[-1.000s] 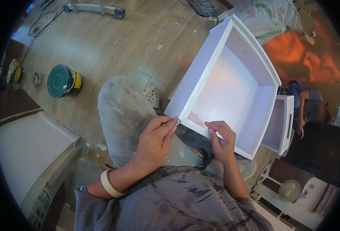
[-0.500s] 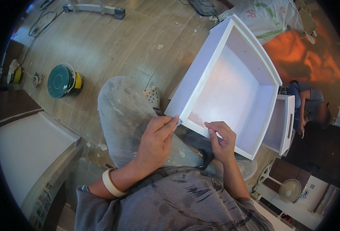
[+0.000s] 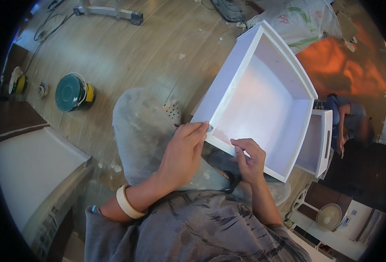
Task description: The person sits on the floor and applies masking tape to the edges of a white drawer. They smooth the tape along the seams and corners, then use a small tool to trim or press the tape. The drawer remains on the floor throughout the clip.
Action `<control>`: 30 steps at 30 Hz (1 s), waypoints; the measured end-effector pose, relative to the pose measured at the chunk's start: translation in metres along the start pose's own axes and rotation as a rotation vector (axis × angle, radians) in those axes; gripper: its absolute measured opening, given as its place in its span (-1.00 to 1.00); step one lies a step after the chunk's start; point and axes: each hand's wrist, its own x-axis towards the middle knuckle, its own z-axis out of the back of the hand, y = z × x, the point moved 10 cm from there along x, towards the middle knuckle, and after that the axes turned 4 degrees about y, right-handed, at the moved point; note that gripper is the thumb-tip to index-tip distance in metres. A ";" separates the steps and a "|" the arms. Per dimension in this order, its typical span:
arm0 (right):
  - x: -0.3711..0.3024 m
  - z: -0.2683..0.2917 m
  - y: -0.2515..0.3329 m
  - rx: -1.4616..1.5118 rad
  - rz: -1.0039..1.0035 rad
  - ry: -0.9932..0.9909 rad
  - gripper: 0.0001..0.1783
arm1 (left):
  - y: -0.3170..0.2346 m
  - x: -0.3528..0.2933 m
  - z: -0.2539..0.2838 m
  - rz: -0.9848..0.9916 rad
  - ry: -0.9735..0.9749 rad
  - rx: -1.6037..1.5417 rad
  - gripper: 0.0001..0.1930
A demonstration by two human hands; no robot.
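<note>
A white drawer rests tilted across my lap, its hollow inside facing me. At its near left corner, my left hand is closed with the fingertips pinching a small grey-blue piece, mostly hidden, against the rim. I cannot make out what this piece is. My right hand is closed on the near edge of the drawer, thumb outside and fingers over the rim. Around my left wrist sits a cream-coloured ring resembling a roll of tape.
A green-lidded bucket stands on the wood-look floor to the left. A second drawer lies to the right, near another person. White sacks are at the far right, a pale panel at the left, a fan lower right.
My left hand has slid a little up and to the right along the drawer's corner. My right hand keeps its grip on the near edge.
</note>
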 end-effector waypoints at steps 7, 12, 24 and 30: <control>-0.002 0.003 0.003 0.015 0.027 -0.037 -0.79 | 0.014 0.045 -0.021 0.048 0.067 -0.148 -0.65; -0.002 0.004 0.004 -0.016 0.050 -0.052 -0.74 | 0.021 0.084 -0.033 0.174 0.135 -0.047 -0.63; -0.003 0.013 0.012 -0.095 0.142 -0.070 -0.71 | 0.027 0.247 -0.072 0.148 0.036 -0.019 -0.63; -0.004 0.013 0.007 -0.138 0.117 -0.024 -0.72 | 0.036 0.340 -0.101 0.041 -0.038 0.037 -0.63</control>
